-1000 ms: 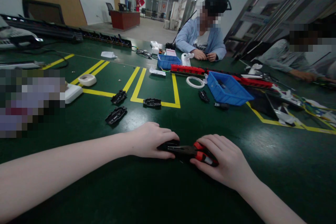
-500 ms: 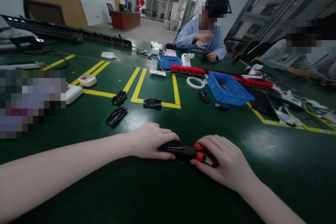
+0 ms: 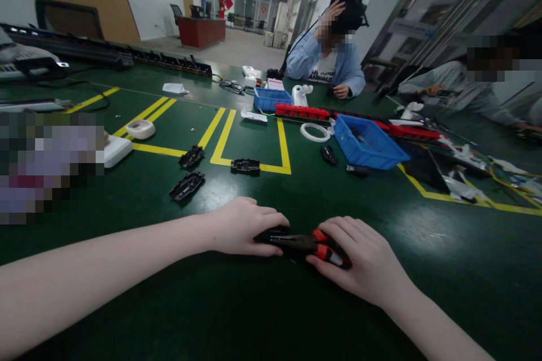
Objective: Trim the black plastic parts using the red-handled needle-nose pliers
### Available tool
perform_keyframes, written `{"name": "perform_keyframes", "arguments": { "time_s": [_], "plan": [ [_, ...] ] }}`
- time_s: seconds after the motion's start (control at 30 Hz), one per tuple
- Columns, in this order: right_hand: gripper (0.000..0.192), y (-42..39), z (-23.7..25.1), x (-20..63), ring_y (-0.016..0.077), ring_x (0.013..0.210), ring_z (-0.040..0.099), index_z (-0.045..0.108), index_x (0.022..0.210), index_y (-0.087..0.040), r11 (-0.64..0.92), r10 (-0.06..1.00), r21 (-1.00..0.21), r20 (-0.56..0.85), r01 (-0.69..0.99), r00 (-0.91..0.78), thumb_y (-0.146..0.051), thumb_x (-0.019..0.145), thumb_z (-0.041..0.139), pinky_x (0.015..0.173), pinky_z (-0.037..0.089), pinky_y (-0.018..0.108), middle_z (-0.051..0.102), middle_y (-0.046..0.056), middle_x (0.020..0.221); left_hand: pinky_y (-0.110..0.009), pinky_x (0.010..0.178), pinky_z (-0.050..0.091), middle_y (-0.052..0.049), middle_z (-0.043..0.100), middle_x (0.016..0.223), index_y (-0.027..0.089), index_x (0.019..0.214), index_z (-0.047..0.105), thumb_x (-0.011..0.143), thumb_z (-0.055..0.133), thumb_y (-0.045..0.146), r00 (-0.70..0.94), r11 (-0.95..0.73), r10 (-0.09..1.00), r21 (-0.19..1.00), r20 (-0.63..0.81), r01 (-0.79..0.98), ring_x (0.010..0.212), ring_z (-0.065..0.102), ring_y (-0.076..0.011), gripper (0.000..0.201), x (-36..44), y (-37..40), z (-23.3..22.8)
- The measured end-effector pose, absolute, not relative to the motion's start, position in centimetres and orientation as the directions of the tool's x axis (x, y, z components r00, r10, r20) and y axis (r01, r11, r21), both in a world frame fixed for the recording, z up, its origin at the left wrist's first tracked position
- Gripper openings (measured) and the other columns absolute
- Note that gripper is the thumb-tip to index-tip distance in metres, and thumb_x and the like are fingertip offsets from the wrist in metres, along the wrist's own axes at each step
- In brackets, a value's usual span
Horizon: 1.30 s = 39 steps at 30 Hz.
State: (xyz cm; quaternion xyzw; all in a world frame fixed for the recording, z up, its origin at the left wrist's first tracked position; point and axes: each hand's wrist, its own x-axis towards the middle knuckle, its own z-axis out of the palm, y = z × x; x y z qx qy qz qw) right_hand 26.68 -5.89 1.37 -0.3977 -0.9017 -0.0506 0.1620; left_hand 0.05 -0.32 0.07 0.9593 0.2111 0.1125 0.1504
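Green and marked with yellow tape lines, the bench (image 3: 127,293) fills the frame. At lower centre my left hand (image 3: 241,227) lies curled, its grip pressed down on a small black part (image 3: 271,233). Just right of it my right hand (image 3: 364,259) closes its grip round the red handles of the pliers (image 3: 309,245), whose nose touches that part. Black housings (image 3: 187,186) lie mid-left; a blue bin (image 3: 368,144) sits upper right.

A single head-worn view looks forward and down across the green worktop (image 3: 262,316), the hands (image 3: 241,225) close below, co-workers far right.
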Motion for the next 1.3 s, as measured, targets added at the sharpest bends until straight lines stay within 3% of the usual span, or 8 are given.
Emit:
{"name": "perform_keyframes", "arguments": {
  "time_s": [1.07,1.3],
  "plan": [
    [0.030,-5.93,1.80,26.74,0.0191,0.074,0.063,0.064,0.098,-0.017,0.687,0.681,0.011,0.339,0.726,-0.650,-0.044,0.085,0.062,0.063,0.048,0.032,0.070,0.009,0.090,-0.028,0.065,0.046,-0.004,0.069,0.107,0.021,0.121,0.054,0.091,0.059,0.048,0.886,-0.868,0.438,0.330,0.154,0.372,0.071,0.065,-0.0152,0.040,-0.01,-0.29,0.01],
    [0.032,-5.79,1.73,26.89,0.0216,0.083,0.066,0.064,0.102,-0.017,0.679,0.674,0.031,0.371,0.734,-0.639,-0.043,0.084,0.063,0.068,0.051,0.034,0.071,0.010,0.095,-0.028,0.065,0.046,-0.004,0.069,0.107,0.021,0.120,0.054,0.091,0.060,0.047,0.883,-0.860,0.443,0.351,0.155,0.370,0.071,0.064,-0.0149,0.040,-0.02,-0.28,0.03]
  ]
}}
